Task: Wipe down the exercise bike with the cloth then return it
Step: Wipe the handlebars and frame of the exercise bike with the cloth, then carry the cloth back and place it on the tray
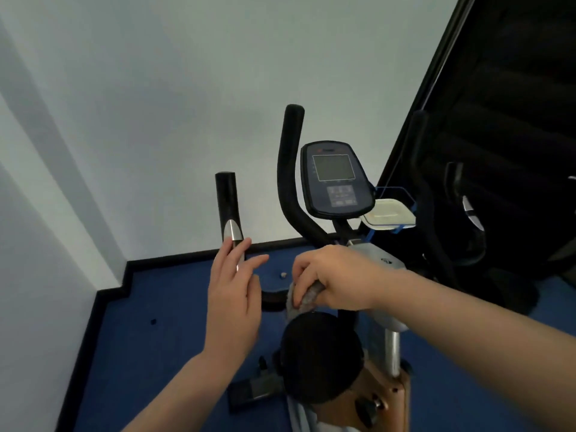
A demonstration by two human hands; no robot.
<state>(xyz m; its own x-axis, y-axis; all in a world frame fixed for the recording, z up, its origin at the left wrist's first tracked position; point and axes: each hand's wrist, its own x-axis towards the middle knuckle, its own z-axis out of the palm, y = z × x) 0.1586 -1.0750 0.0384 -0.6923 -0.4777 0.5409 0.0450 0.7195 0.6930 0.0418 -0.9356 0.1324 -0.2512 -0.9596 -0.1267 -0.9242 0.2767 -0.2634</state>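
Cloth: grey, soft, light, bunched; held closed in right hand, just above the exercise bike saddle. Best gripped by a gathered fold. Left hand open, fingers spread, touching the handlebar.

One exercise bike, one cloth, two hands, one container.

Single view only, from a camera worn on the person's head. It looks forward and steeply down over the exercise bike, from behind and above the saddle, facing the console and the pale wall beyond. It is close: both forearms enter from the bottom edge. Wide-angle lens; the wall's edges lean. No second view to compare.
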